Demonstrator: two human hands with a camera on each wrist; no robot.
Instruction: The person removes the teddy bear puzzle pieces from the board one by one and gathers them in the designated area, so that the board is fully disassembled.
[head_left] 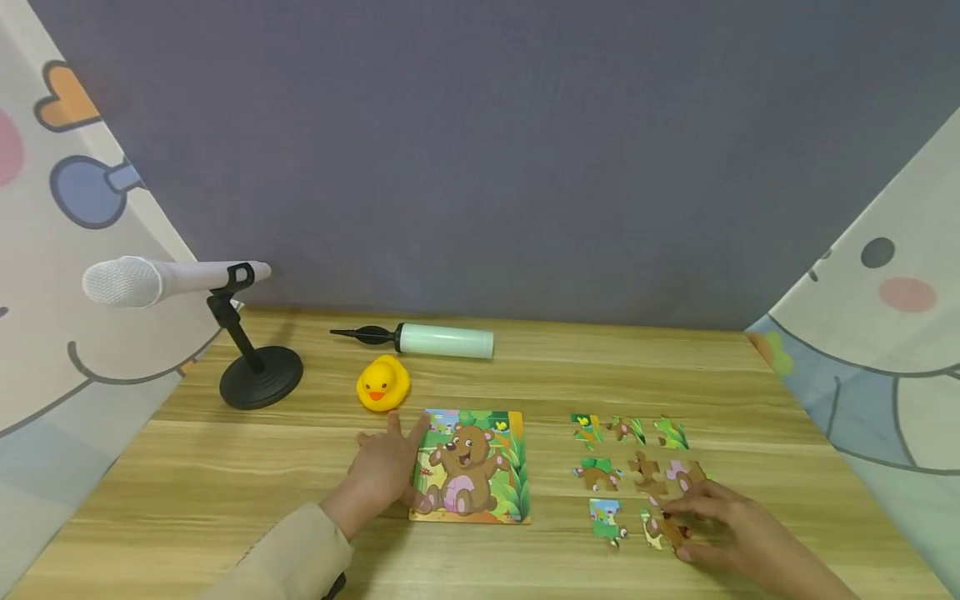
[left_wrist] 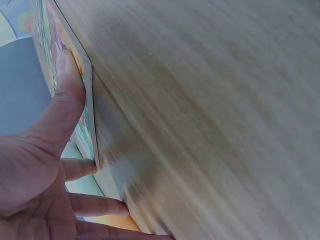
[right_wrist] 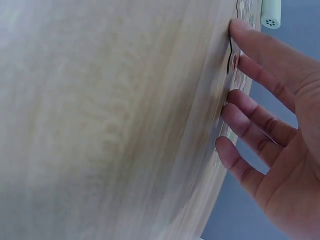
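A square bear picture board (head_left: pixel 472 467) lies flat on the table in the head view. My left hand (head_left: pixel 381 467) rests at its left edge, fingers spread, and in the left wrist view the thumb (left_wrist: pixel 67 75) presses on its printed face. To the right, several loose jigsaw pieces lie in three rough rows, among them a corner piece (head_left: pixel 606 517) and a brown piece (head_left: pixel 642 468). My right hand (head_left: pixel 738 529) pinches the lower-right jigsaw piece (head_left: pixel 670 532) flat against the table, thumb and forefinger at opposite edges. Its other fingers touch the tabletop in the right wrist view.
A yellow rubber duck (head_left: pixel 382 383) sits just beyond my left fingertips. Behind it lies a pale green hand pump (head_left: pixel 446 341) with a black nozzle. At the back left stands a white microphone (head_left: pixel 172 279) on a black stand (head_left: pixel 261 377). A grey partition (head_left: pixel 510 167) closes off the back.
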